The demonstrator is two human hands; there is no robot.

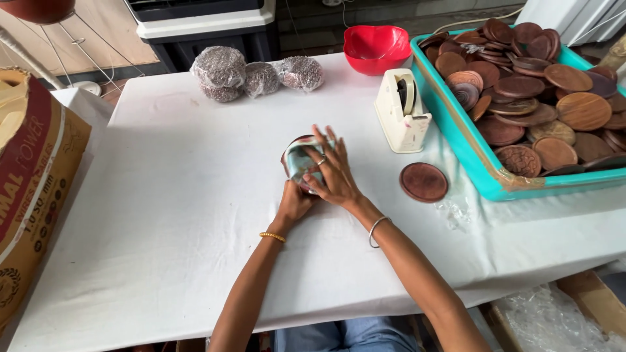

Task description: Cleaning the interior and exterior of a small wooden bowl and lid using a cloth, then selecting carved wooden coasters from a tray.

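Observation:
Both my hands are on a small stack of round wooden discs (297, 156) partly wrapped in clear bubble wrap, in the middle of the white table (176, 215). My right hand (334, 171) lies flat over the top of the bundle, fingers spread, pressing the wrap down. My left hand (295, 201) grips the bundle's near side from below; its fingers are mostly hidden. A single dark round wooden disc (424, 182) lies on the table to the right of my hands.
A cream tape dispenser (402, 111) stands right of the bundle. A teal tray (456, 124) piled with several wooden discs fills the right side. Three bubble-wrapped bundles (257, 77) and a red bowl (376, 47) sit at the far edge. A cardboard box (32, 182) stands at left.

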